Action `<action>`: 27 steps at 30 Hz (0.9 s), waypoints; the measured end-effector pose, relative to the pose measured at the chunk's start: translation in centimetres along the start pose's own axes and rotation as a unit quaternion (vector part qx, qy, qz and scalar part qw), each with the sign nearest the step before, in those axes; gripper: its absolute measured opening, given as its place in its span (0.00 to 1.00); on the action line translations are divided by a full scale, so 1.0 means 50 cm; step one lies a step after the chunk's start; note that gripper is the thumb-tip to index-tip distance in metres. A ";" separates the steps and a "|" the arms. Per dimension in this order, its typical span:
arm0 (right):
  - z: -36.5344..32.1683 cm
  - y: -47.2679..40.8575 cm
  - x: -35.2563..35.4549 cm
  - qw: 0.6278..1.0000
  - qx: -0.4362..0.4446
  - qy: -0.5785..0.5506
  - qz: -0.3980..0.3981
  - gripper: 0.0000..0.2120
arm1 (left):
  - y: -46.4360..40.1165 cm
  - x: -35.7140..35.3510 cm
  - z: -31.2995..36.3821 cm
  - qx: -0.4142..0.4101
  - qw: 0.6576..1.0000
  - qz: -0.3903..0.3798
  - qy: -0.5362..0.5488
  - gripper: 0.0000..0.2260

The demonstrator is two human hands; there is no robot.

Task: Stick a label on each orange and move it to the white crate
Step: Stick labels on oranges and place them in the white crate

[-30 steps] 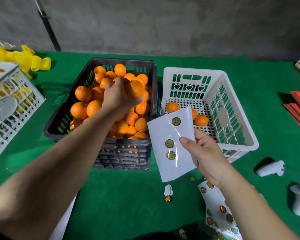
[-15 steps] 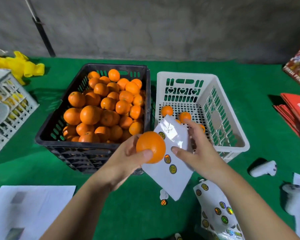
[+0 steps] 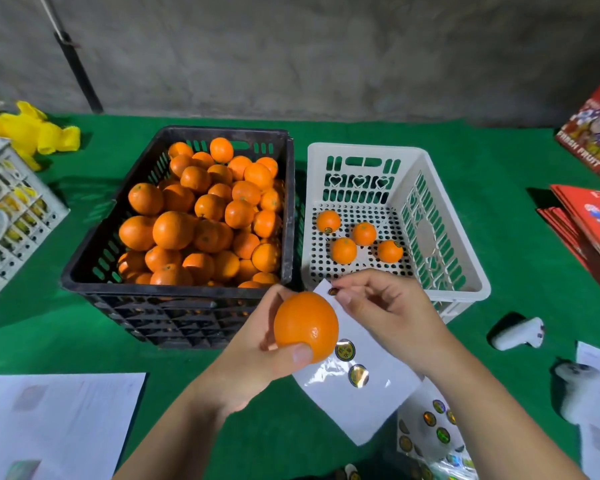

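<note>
Left hand (image 3: 257,351) grips an orange (image 3: 306,326); right hand (image 3: 388,313) pinches a label (image 3: 333,291) on the sheet (image 3: 361,393), before the white crate (image 3: 465,271) holding four oranges.

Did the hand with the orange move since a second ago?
Yes. The left hand came out of the black crate, toward the person, and now holds the orange in front of the crate's near wall.
</note>
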State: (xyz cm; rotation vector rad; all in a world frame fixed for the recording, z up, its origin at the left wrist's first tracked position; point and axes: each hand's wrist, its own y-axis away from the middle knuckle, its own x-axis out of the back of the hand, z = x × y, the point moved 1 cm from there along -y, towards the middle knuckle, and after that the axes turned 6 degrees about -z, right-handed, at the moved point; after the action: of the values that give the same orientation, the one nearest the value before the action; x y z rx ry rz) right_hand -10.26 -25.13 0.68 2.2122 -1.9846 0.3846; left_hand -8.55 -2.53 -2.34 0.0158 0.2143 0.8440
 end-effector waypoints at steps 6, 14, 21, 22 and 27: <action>-0.006 0.002 0.007 0.982 0.103 0.155 0.039 0.05 | 0.000 -0.005 -0.005 -0.008 1.000 0.009 -0.007 0.24; -0.058 0.022 -0.006 0.993 0.062 -0.045 0.093 0.06 | 0.000 -0.010 -0.003 -0.016 0.999 0.033 -0.021 0.23; -0.073 0.035 -0.025 0.994 0.004 -0.107 -0.039 0.11 | -0.002 -0.011 0.002 -0.023 0.999 0.032 -0.030 0.21; -0.077 0.033 -0.019 0.992 -0.005 -0.121 -0.047 0.12 | -0.002 -0.010 0.002 -0.023 0.999 0.031 -0.036 0.22; -0.095 0.034 0.000 0.982 -0.020 -0.140 -0.124 0.05 | -0.011 -0.012 0.001 -0.039 0.997 0.036 -0.062 0.26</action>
State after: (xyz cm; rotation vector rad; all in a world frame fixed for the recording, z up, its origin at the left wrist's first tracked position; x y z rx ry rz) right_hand -12.40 -24.02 5.14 2.5672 -1.7803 0.0009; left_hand -8.51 -3.30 -2.23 0.0021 0.0642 0.9204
